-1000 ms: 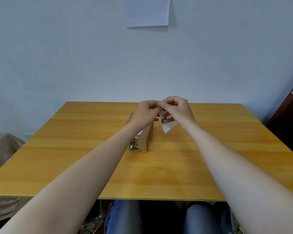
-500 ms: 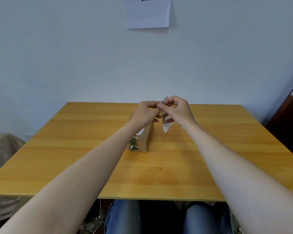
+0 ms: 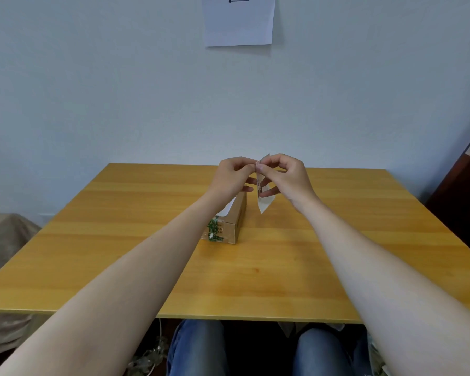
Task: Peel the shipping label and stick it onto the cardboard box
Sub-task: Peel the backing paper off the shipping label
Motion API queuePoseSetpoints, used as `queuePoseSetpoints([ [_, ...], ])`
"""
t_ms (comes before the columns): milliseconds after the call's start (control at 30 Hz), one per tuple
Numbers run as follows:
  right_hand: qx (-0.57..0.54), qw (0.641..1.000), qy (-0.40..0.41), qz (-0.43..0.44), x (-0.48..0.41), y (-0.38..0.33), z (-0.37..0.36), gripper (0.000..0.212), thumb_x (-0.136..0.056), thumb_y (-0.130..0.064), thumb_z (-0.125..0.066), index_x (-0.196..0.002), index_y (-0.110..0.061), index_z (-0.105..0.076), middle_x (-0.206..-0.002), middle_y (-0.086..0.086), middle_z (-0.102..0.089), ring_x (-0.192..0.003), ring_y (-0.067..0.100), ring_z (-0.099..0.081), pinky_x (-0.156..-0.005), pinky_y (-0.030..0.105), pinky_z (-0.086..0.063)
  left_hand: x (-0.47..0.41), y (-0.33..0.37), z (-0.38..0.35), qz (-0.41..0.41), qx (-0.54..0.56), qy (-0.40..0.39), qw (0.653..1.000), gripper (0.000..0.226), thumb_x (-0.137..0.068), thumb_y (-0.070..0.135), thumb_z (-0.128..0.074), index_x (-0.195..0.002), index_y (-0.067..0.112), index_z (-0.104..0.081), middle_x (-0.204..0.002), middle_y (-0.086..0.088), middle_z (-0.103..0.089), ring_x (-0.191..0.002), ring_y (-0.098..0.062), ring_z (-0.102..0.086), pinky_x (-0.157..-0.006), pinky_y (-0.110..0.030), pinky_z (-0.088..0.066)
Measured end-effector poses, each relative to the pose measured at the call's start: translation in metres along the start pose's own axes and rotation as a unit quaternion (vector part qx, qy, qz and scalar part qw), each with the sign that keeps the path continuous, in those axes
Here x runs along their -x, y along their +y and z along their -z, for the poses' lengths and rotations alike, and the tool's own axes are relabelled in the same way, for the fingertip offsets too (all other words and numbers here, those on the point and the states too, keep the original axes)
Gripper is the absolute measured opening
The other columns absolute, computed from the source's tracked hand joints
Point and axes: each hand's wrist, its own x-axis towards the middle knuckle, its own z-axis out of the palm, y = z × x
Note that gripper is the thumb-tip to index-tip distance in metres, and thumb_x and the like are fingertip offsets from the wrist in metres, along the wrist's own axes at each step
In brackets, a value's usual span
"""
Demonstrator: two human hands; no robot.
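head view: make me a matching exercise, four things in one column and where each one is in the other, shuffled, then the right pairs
Things:
1. shipping label
2. cardboard box
3. sheet of paper
4. left hand

Places:
A. fixed to the wall above the table
B. held up in the air, pinched at its top
C. lying on the wooden table
D. raised over the box, fingertips meeting the right hand

Pairs: 1-B, 2-C, 3-A, 4-D
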Motion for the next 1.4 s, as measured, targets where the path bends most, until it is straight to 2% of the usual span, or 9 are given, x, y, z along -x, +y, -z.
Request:
queuePoseSetpoints([
  [167, 0.001, 1.0, -0.001, 0.003, -0.0002, 0.0019, 0.003, 0.004, -0.096, -0.017, -0.078, -0.097, -0.013, -0.077, -0.099, 0.01, -0.072, -0.075, 0.029, -0.076, -0.058, 0.046, -0.066, 0.0006, -0.0003, 0.0013, -0.003, 0.004, 0.003, 1.0, 0.017, -0.104, 0.016, -0.059, -0.101, 0.012, -0.076, -0.092, 0.0, -0.078, -0.072, -0.013, -0.075, -0.08, -0.048, -0.063],
  [567, -0.025, 1.0, -0.004, -0.006, -0.0007, 0.0015, 0.0039, 0.005, -0.096, -0.016, -0.076, -0.099, -0.011, -0.077, -0.102, 0.009, -0.073, -0.075, 0.028, -0.076, -0.059, 0.044, -0.065, 0.0007, -0.0014, 0.0026, -0.019, 0.007, -0.006, 1.0, 0.018, -0.105, 0.021, -0.06, -0.098, 0.016, -0.076, -0.092, 0.002, -0.078, -0.078, -0.017, -0.078, -0.079, -0.046, -0.064],
  [800, -0.029, 1.0, -0.003, -0.007, 0.0004, 0.001, 0.0038, 0.004, -0.096, -0.016, -0.077, -0.097, -0.012, -0.076, -0.106, 0.015, -0.074, -0.074, 0.028, -0.075, -0.059, 0.045, -0.066, 0.0011, -0.004, 0.0028, -0.019, 0.015, -0.002, 1.0, 0.019, -0.107, 0.02, -0.058, -0.099, 0.018, -0.076, -0.09, 0.005, -0.078, -0.079, -0.018, -0.077, -0.079, -0.046, -0.065],
  [1167, -0.027, 1.0, -0.008, -0.006, 0.0016, 0.0, 0.0026, 0.009, -0.095, -0.014, -0.079, -0.103, -0.009, -0.076, -0.094, 0.004, -0.073, -0.073, 0.026, -0.076, -0.057, 0.042, -0.065, -0.0006, -0.0058, 0.0043, -0.023, 0.023, -0.004, 0.999, 0.016, -0.103, 0.024, -0.065, -0.102, 0.013, -0.076, -0.095, -0.002, -0.078, -0.08, -0.016, -0.077, -0.078, -0.041, -0.065],
  [1400, -0.029, 1.0, -0.01, -0.007, 0.0014, 0.0013, 0.0037, 0.013, -0.093, -0.015, -0.081, -0.104, -0.009, -0.076, -0.095, 0.004, -0.073, -0.075, 0.027, -0.077, -0.057, 0.042, -0.065, -0.0016, -0.009, 0.0046, -0.024, 0.028, -0.005, 0.999, 0.016, -0.104, 0.023, -0.064, -0.102, 0.012, -0.076, -0.096, -0.004, -0.077, -0.084, -0.02, -0.077, -0.078, -0.042, -0.065],
])
